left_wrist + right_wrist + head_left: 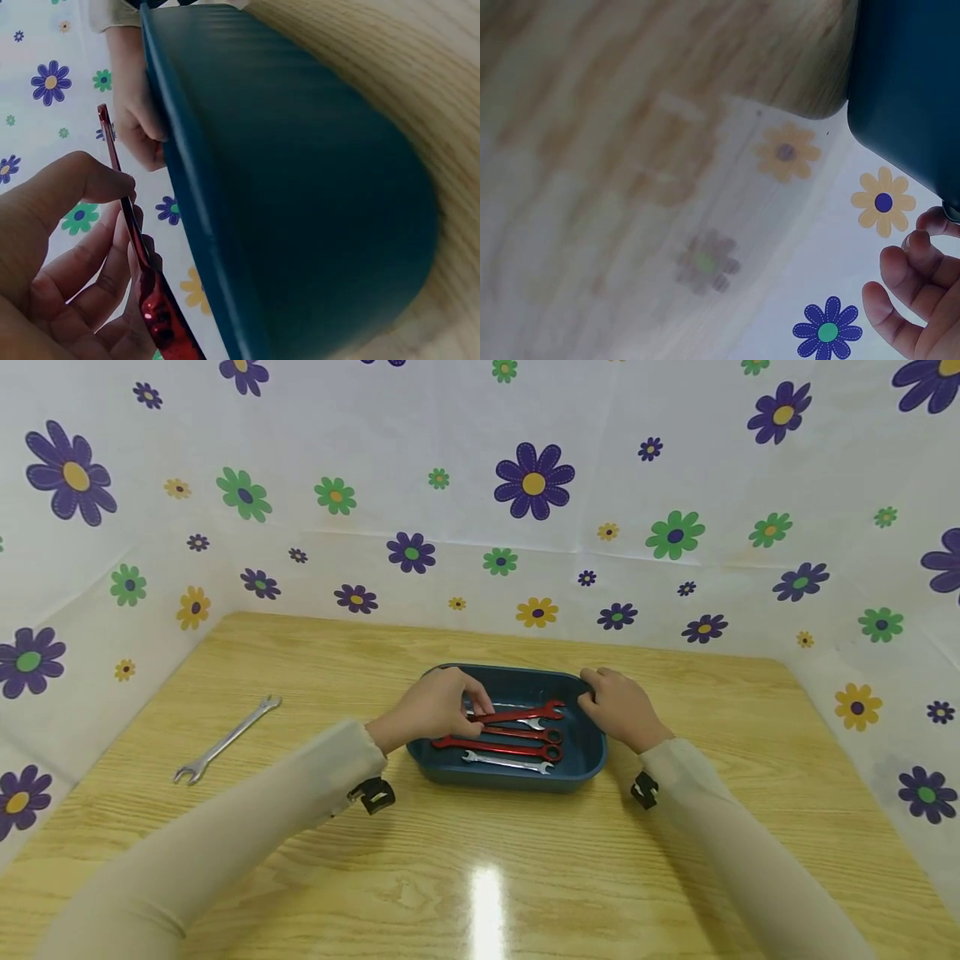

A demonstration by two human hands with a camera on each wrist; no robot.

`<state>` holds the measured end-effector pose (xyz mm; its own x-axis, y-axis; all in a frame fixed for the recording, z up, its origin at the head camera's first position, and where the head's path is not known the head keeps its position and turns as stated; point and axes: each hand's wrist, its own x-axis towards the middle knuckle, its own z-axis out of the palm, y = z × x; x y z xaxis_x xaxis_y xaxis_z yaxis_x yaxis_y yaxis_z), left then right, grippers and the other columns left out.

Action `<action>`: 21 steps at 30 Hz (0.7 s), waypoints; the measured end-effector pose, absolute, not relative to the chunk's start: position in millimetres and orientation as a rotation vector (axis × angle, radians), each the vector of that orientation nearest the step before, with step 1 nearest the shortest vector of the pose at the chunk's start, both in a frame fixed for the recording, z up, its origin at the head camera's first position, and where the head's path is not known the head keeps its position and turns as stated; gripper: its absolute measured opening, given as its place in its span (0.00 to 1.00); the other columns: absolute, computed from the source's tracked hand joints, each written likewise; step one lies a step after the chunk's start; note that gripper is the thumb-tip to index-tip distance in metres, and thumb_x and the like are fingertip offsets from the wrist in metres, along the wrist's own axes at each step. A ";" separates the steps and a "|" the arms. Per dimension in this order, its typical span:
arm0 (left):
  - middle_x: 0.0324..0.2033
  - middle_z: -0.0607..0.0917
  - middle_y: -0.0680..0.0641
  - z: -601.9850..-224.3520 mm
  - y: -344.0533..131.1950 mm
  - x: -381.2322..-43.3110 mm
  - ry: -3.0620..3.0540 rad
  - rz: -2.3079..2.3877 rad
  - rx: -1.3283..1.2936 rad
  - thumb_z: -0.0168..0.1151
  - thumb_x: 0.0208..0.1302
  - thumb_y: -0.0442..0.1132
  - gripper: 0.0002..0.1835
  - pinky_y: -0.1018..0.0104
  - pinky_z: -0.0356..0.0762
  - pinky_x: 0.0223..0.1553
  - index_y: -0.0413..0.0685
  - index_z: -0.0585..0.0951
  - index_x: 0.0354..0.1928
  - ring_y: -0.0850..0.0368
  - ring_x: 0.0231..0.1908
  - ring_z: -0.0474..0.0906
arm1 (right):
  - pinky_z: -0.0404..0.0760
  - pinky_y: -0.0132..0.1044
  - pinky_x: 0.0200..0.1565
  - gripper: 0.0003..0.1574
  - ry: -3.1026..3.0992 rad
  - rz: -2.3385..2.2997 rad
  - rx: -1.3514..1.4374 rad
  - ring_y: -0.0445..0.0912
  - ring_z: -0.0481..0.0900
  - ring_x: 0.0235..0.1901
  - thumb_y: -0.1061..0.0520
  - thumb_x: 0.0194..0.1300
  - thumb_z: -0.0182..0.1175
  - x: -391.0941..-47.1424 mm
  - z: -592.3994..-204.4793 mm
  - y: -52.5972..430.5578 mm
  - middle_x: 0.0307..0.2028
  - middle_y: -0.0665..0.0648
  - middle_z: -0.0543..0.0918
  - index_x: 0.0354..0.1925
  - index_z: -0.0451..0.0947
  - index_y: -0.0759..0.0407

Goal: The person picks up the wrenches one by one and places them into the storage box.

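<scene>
My left hand pinches a red wrench between thumb and fingertips, held just above the other wrenches in a dark blue plastic bin. In the left wrist view, the red wrench stands out beside the wall of the bin. My right hand holds the bin's right end, with fingers curled over the rim. In the bin lie a long red wrench, another red wrench partly under the left hand, and a silver wrench near the front wall. A second silver wrench is mostly covered.
On the wooden table, a longer silver open-ended wrench lies slanted at the left, apart from the bin. A white flower-printed cloth hangs behind the table and at both sides.
</scene>
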<state>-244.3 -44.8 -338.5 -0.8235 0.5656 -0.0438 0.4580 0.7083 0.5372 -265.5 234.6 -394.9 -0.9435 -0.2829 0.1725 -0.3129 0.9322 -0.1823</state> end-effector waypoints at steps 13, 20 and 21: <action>0.29 0.84 0.55 -359.2 -32.7 -246.1 2.710 0.707 0.838 0.70 0.49 0.38 0.06 0.70 0.66 0.26 0.54 0.85 0.31 0.61 0.22 0.71 | 0.68 0.39 0.28 0.18 -2.938 0.325 0.468 0.48 0.68 0.25 0.57 0.59 0.48 -265.5 -393.9 234.6 0.28 0.59 0.75 0.45 0.75 0.64; 0.27 0.83 0.56 -367.8 -28.6 -246.1 2.710 0.685 0.809 0.71 0.49 0.38 0.06 0.70 0.66 0.28 0.55 0.85 0.30 0.61 0.24 0.71 | 0.70 0.41 0.30 0.20 -2.954 0.312 0.448 0.49 0.70 0.26 0.57 0.59 0.48 -266.0 -394.2 234.4 0.30 0.60 0.76 0.47 0.75 0.64; 0.27 0.82 0.56 -369.2 -28.1 -246.4 2.709 0.684 0.807 0.71 0.49 0.37 0.06 0.70 0.66 0.28 0.54 0.85 0.30 0.61 0.24 0.71 | 0.71 0.41 0.30 0.20 -2.957 0.312 0.445 0.49 0.70 0.26 0.57 0.59 0.48 -265.9 -394.1 234.3 0.31 0.60 0.77 0.47 0.75 0.64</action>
